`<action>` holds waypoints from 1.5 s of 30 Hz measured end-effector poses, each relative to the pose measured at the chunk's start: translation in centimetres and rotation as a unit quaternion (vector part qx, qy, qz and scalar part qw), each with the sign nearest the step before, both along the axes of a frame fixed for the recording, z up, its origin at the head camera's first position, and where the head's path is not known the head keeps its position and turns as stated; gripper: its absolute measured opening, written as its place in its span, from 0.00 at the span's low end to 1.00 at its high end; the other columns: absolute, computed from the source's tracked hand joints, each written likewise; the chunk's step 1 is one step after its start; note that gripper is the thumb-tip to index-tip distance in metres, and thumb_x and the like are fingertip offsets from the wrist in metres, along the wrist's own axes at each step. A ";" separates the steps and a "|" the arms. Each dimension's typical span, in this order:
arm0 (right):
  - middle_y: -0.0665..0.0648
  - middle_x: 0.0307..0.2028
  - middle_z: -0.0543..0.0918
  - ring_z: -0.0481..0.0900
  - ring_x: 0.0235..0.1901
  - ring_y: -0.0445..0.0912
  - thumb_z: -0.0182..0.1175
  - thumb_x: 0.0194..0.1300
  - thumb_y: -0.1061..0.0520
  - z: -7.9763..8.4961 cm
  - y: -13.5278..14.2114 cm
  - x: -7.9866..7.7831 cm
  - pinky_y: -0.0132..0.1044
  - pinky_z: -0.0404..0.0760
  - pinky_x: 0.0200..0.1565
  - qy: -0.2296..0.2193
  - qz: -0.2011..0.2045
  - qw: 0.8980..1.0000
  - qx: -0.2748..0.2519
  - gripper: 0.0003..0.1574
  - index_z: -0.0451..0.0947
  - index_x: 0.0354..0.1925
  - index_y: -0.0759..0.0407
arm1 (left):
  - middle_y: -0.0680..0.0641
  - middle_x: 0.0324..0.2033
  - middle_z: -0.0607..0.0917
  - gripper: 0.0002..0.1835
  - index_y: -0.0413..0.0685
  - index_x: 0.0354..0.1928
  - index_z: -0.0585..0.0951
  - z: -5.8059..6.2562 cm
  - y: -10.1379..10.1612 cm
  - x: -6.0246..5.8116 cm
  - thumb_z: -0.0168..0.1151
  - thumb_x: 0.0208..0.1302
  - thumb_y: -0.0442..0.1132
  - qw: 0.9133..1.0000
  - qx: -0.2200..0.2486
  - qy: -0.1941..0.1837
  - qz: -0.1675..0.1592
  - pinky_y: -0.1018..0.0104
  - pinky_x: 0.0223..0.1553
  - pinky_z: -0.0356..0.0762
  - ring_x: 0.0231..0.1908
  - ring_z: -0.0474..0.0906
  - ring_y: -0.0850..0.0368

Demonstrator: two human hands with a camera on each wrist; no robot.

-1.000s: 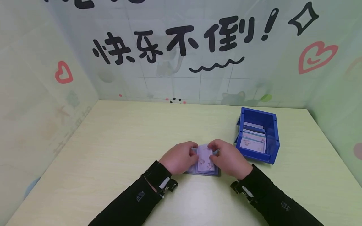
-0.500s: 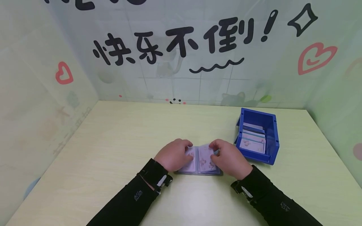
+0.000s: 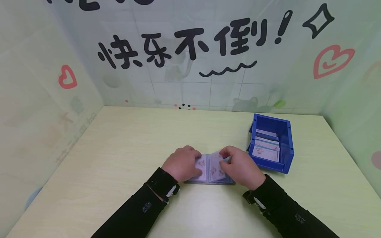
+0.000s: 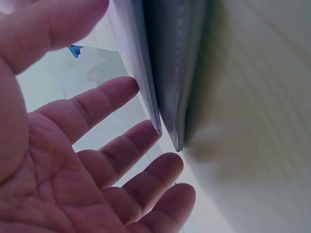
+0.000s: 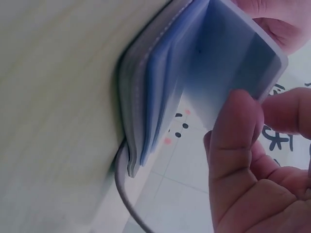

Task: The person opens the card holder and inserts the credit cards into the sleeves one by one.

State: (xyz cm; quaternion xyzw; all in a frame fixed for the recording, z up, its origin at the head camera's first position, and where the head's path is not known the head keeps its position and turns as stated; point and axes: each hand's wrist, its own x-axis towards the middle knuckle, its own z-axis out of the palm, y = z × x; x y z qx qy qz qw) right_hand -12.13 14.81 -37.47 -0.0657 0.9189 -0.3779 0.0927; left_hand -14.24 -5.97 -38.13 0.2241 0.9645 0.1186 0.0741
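A small card holder (image 3: 208, 181) with clear sleeve pages lies spread open on the table in front of me. Pinched between thumb and fingers of my right hand (image 3: 242, 167) is a pale pink printed card (image 3: 216, 165), raised at an angle over the right-hand pages. The right wrist view shows the card's plain back (image 5: 233, 58) tilted above the stacked sleeves (image 5: 165, 82). My left hand (image 3: 182, 163) rests on the left page, covering part of a card there (image 3: 201, 168). Its fingers are loosely spread along the page edge in the left wrist view.
To the right of my right hand stands a blue bin (image 3: 286, 155) with several cards (image 3: 266, 153) leaning inside. A thin grey strap (image 5: 124, 187) curves from the holder's edge. A printed backdrop (image 3: 208, 89) closes off the far side of the table.
My left hand has let go of the pink card and moved left onto the left page, uncovering the holder's middle fold. My right hand keeps hold of the card, nearly in place.
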 end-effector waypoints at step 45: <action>0.47 0.55 0.69 0.71 0.38 0.39 0.54 0.66 0.59 -1.1 -0.6 1.2 0.35 0.76 0.38 0.082 0.239 0.968 0.009 0.35 0.59 0.69 0.50 | 0.46 0.44 0.80 0.16 0.49 0.51 0.81 0.5 -0.4 -0.4 0.56 0.61 0.41 1.000 -0.005 0.002 0.024 0.60 0.41 0.76 0.37 0.74 0.57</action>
